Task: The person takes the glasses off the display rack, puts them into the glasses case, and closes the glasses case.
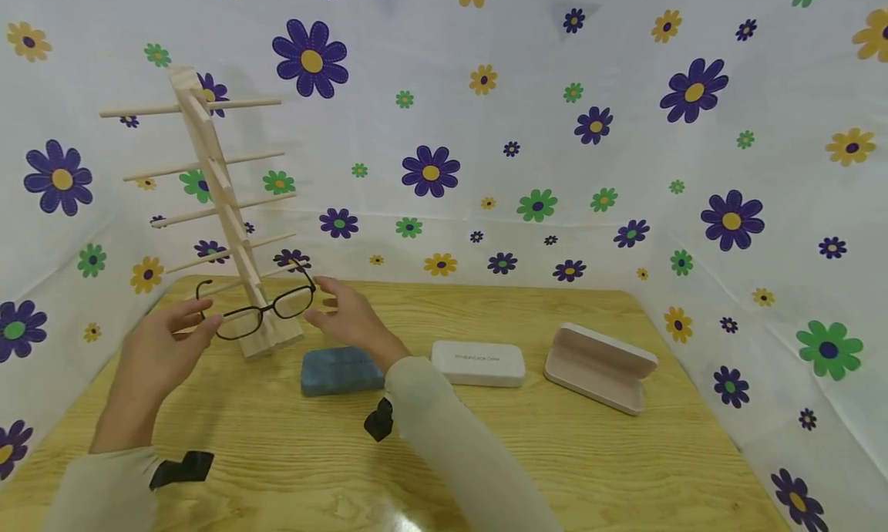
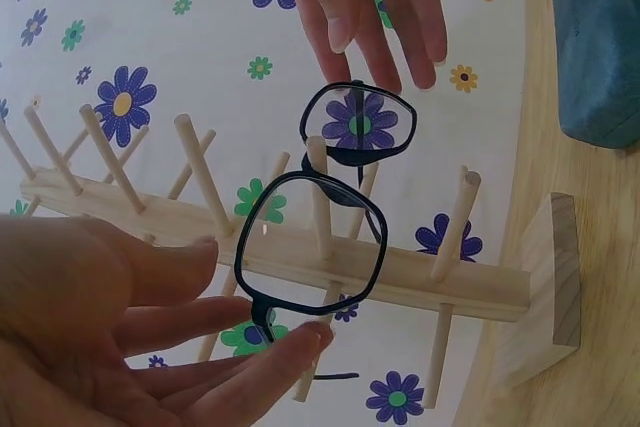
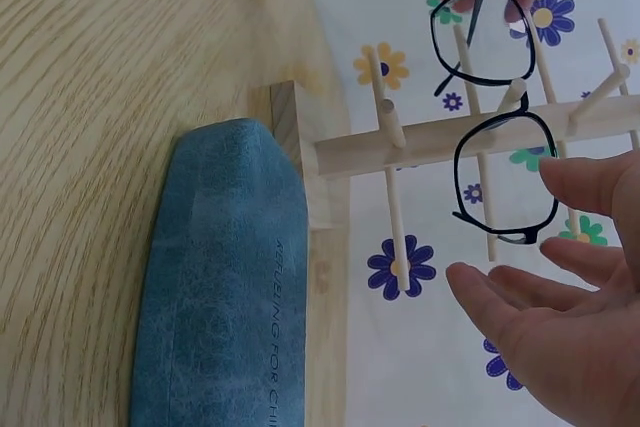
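Note:
Black-framed eyeglasses sit at the lowest pegs of a wooden display stand, with their nose bridge against a peg in both wrist views. Their temples stretch back beside the stand. My left hand is beside the left hinge, thumb and fingers apart; in the left wrist view a fingertip lies close to that hinge, and contact is hard to tell. On the other side my right hand has its fingers loosely spread near the right hinge. The right wrist view shows a gap between this hand and the frame.
A blue glasses case lies below my right forearm. To its right are a closed white case and an opened case with a pinkish lining. Flower-patterned cloth walls the wooden table at the back and sides.

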{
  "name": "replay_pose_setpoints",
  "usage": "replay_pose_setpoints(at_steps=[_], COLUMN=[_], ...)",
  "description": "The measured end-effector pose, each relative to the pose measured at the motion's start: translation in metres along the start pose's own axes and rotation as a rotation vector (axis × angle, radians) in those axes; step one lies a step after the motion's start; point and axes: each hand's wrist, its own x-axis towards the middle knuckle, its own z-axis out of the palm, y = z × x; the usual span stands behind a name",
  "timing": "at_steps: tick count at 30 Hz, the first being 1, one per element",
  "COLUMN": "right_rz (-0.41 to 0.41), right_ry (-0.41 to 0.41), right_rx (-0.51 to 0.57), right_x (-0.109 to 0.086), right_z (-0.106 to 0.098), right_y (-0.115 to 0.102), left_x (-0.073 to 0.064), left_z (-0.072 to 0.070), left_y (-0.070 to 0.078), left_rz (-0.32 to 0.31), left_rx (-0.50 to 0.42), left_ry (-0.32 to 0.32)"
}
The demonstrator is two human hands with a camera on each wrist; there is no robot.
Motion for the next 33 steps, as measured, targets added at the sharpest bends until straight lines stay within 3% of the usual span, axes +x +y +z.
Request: replay_pose_setpoints(at_steps=[8, 15, 24, 33], right_rz=[-0.011, -0.013, -0.062, -0.139], right_ry=[-0.017, 0.014, 0.071, 0.061], right_rx=[0.007, 0.047, 0.039, 0.096], right_x=[0.002, -0.004, -0.021, -0.033], right_z=[0.003, 0.004, -0.013, -0.028], right_y=[-0.002, -0.008, -0.017, -0.022], left_x=[-0.001, -0.006, -0.014, -0.030], left_z=[0.004, -0.005, -0.020, -0.032], left_y=[0.000, 0.005, 0.023, 0.047], left_rz=[-0.067, -0.112, -0.123, -0.110], left_rx=[-0.027, -0.028, -0.084, -0.110], left_ry=[0.013, 0.018, -0.029, -0.016])
